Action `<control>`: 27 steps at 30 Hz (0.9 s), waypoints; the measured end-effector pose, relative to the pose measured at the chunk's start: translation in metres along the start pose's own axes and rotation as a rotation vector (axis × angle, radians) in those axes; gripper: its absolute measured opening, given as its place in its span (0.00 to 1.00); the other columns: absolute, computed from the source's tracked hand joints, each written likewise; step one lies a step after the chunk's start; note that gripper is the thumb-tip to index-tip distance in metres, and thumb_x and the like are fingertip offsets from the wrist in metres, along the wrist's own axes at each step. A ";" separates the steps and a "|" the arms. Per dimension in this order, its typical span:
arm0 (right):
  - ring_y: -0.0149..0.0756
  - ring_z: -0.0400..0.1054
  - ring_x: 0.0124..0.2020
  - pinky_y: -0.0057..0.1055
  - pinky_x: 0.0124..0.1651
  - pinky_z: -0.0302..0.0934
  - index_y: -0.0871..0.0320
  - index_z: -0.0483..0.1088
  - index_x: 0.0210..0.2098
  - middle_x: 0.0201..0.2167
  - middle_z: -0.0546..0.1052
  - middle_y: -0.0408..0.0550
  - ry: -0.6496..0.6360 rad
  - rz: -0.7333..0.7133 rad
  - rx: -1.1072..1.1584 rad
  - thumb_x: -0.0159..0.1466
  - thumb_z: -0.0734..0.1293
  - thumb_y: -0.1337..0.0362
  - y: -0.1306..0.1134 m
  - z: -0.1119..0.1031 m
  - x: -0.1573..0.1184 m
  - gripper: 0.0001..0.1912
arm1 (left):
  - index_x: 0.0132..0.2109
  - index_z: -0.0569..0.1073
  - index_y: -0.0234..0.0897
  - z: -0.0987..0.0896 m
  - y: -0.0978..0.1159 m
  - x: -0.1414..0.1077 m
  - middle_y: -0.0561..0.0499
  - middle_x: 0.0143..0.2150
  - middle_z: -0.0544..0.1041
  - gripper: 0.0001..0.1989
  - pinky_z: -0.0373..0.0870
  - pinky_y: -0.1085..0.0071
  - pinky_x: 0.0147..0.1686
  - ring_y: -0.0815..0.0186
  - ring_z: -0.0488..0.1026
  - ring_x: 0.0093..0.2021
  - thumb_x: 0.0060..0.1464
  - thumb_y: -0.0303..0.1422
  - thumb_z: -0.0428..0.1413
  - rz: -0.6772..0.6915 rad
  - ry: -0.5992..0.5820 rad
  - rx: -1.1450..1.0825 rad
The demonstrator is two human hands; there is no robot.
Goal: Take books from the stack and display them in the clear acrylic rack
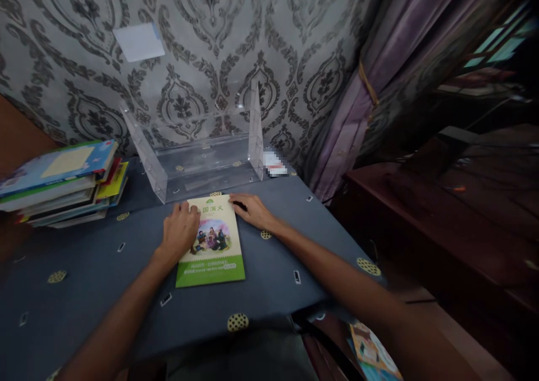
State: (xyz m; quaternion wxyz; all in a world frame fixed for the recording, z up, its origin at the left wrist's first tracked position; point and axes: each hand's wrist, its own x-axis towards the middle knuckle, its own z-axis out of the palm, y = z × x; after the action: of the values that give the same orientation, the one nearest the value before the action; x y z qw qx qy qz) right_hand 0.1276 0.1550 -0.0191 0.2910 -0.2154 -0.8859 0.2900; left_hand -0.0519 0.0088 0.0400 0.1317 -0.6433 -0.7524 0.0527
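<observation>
A book [214, 266] with a cream and green cover lies flat on the dark blue tablecloth [269, 274], its picture of several figures facing up. My left hand [181, 226] rests on the book's upper left edge, fingers bent over the cover. At the upper right corner, my right hand [251, 210] touches the book's edge with its fingertips, holding a small dark item that I cannot make out. Behind the book stands a clear plastic rack [206, 151] with two upright side panels.
A stack of books [63, 184] stands at the left of the table. White papers [273, 162] lie right of the rack. A dark red cabinet [421, 218] and a purple curtain [345, 128] are at the right. More books [373, 350] sit below the table edge.
</observation>
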 end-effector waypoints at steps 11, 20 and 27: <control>0.42 0.70 0.56 0.43 0.60 0.63 0.59 0.75 0.50 0.52 0.78 0.54 -0.013 -0.028 0.022 0.68 0.62 0.68 -0.019 0.003 -0.037 0.14 | 0.65 0.62 0.37 0.006 0.027 -0.067 0.39 0.65 0.66 0.33 0.60 0.48 0.62 0.48 0.58 0.67 0.62 0.54 0.48 0.629 0.076 -0.302; 0.35 0.73 0.39 0.31 0.45 0.65 0.60 0.75 0.49 0.43 0.81 0.51 0.006 0.074 0.126 0.68 0.61 0.68 -0.037 -0.004 -0.042 0.15 | 0.62 0.68 0.33 0.031 0.033 -0.065 0.39 0.63 0.71 0.26 0.61 0.48 0.62 0.48 0.64 0.65 0.66 0.45 0.48 0.637 0.253 -0.221; 0.31 0.73 0.32 0.28 0.37 0.64 0.61 0.76 0.48 0.35 0.81 0.47 -0.043 0.129 0.289 0.67 0.61 0.66 -0.041 -0.011 -0.041 0.15 | 0.57 0.72 0.32 0.027 0.038 -0.059 0.40 0.56 0.78 0.20 0.70 0.56 0.58 0.54 0.72 0.59 0.67 0.39 0.48 0.639 0.402 -0.266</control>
State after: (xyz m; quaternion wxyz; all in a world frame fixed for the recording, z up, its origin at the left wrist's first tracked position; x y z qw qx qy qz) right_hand 0.1559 0.1066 -0.0018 0.2809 -0.2215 -0.8251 0.4372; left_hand -0.0152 -0.0400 -0.0029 0.1688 -0.8538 -0.4739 -0.1338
